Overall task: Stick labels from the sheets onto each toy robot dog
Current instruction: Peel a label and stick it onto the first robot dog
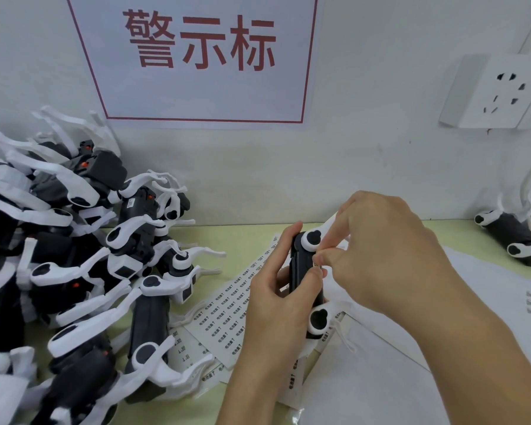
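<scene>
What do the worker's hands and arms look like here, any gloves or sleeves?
Both are bare. The left hand and right hand wear no gloves, and no rings, watch or wristband show. Both forearms are uncovered down to the frame edge, so no sleeve is in view. Nails look short and unpainted where visible.

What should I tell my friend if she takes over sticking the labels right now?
Left hand grips the toy dog above the label sheets. Right hand pinches at the dog's side, apparently pressing a label on; the label itself is hidden. A big pile of dogs lies on the left of the table, one dog far right. Which ones are already labelled I cannot tell. Left: finish this dog, then the rest.
</scene>
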